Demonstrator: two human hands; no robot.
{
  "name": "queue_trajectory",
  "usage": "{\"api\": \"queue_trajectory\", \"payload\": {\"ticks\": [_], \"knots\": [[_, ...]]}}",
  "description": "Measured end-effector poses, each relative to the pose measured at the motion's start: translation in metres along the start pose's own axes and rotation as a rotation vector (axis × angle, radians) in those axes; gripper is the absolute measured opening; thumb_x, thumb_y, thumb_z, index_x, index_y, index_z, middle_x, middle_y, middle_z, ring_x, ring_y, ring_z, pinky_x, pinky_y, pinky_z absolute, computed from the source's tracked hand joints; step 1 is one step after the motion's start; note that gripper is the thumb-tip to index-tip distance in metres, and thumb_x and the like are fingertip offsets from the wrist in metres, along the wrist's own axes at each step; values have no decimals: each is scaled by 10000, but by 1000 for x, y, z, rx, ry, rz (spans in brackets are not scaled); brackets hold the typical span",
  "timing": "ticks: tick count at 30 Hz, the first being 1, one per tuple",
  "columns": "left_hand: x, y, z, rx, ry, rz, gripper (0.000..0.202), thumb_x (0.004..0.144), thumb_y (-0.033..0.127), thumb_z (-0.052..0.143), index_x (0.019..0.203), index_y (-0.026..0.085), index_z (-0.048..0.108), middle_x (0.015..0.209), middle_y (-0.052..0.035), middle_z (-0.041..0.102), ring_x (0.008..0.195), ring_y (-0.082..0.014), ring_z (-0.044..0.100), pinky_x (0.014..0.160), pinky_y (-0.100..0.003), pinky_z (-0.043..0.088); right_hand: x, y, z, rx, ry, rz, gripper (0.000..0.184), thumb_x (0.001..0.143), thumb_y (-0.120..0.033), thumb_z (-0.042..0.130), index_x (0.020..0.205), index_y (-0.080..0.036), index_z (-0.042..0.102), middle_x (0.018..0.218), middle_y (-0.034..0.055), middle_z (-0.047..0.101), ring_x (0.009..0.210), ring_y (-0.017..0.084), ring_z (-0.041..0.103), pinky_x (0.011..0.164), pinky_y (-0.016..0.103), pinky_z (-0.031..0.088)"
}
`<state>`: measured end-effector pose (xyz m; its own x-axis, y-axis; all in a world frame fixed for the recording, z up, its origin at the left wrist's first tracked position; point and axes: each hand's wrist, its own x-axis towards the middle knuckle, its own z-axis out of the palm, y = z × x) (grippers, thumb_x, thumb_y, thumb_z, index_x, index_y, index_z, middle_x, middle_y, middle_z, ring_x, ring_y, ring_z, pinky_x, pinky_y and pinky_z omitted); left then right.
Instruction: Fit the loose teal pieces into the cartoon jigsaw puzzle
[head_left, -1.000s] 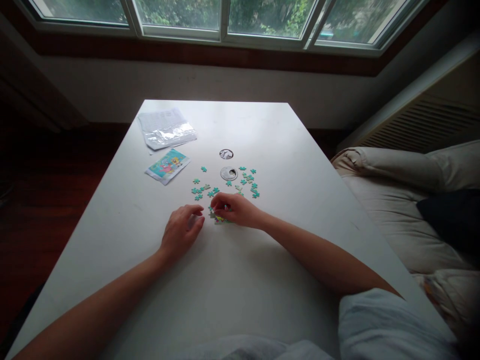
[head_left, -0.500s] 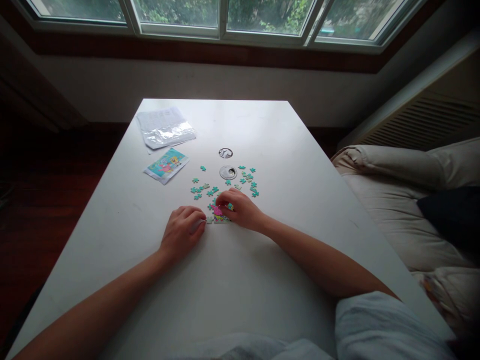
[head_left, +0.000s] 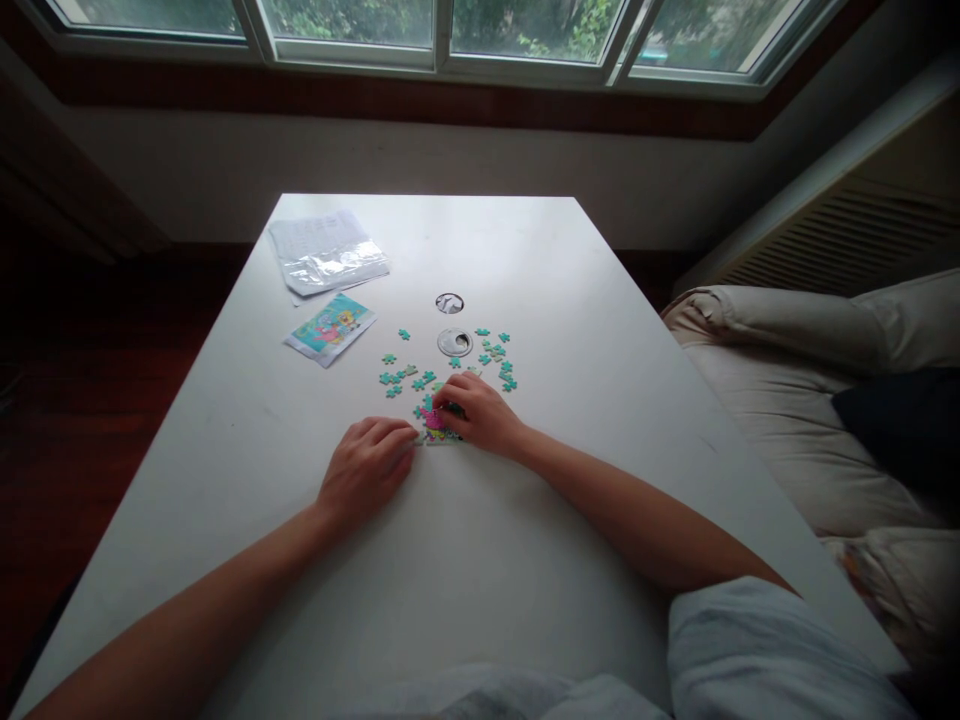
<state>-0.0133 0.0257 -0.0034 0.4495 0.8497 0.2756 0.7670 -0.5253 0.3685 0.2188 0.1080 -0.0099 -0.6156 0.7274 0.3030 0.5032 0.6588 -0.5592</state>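
A partly joined jigsaw puzzle, with pink, yellow and teal colours, lies flat on the white table. My left hand rests at its left end, fingers together, with the tips on a pale green puzzle piece that they mostly cover. From the right, my right hand curls over the joined pieces, thumb and index finger pressing on them and hiding part. Loose teal puzzle pieces lie beyond the left hand, and more loose pieces beyond the right.
Behind the pieces are two round inserts in the table. At the left lie a small picture sheet and a clear plastic bag with papers. A beige sofa stands right of the table, below a window.
My left fingertips have shifted slightly right, bringing the pale green piece against the joined puzzle and covering it more. My right hand has stayed nearly in place.
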Motion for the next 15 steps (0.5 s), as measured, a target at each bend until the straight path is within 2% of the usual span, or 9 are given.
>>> {"api": "queue_trajectory", "payload": {"ticks": [2,7,15], "knots": [[3,0,1,28,23,-42,254,957,239,562,1201,253,632,1209,-58,674,1112,-250,586,973,-438,464,0,0,1,-8,2,-2,37,918,-208,632,935,-223,662,962,55,621,954,210,514,874,340,418],[7,2,2,89,18,-77,159,941,253,594,1084,267,661,1131,-51,667,1054,-255,579,928,-436,464,-1,-2,5,-29,-1,-24,52,931,-214,616,948,-229,663,970,57,614,966,214,500,883,342,418],[8,1,2,6,-14,-160,129,900,272,642,1022,269,683,1109,-45,643,1053,-262,562,917,-447,450,-1,-4,6,-60,-1,-43,66,951,-239,600,938,-224,662,952,59,600,950,212,487,876,341,417]]}}
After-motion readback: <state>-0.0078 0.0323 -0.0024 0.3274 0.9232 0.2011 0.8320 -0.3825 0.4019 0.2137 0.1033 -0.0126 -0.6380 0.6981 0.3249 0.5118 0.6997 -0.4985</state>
